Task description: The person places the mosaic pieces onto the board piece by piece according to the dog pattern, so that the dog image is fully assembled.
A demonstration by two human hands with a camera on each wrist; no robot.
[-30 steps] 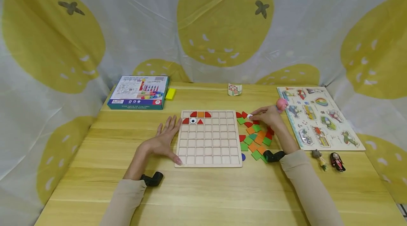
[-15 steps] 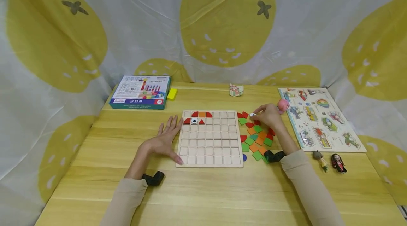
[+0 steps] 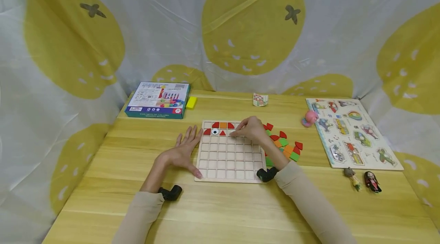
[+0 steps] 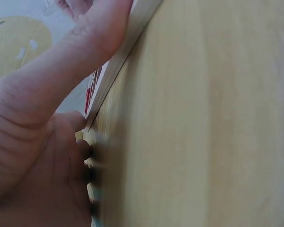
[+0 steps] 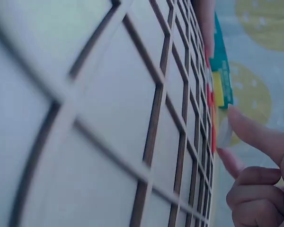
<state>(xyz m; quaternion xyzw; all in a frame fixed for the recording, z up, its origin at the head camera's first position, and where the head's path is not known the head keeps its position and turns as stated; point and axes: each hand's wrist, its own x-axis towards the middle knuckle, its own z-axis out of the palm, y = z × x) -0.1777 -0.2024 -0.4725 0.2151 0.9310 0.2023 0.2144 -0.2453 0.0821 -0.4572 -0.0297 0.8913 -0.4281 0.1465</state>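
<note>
- The right hand [image 3: 252, 127] pinches a white disc [image 5: 224, 133] at the board's [image 3: 226, 156] far part, right of the red triangle [image 3: 222, 133]; the left hand [image 3: 182, 152], fingers spread, touches the board's left edge.
- A loosened pinch could drop the disc askew; a brushing finger might nudge the triangle.
- The right forearm [image 3: 275, 154] crosses the board's right side, partly hiding loose tiles [image 3: 294, 156].
- Far left sits a box [image 3: 154, 115]; right, a puzzle [image 3: 347, 129], well apart.

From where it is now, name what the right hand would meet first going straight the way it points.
Probably the red triangle on the grid board, just left of the right hand in the head view; the hand's height is unclear, so it may pass over.
</note>
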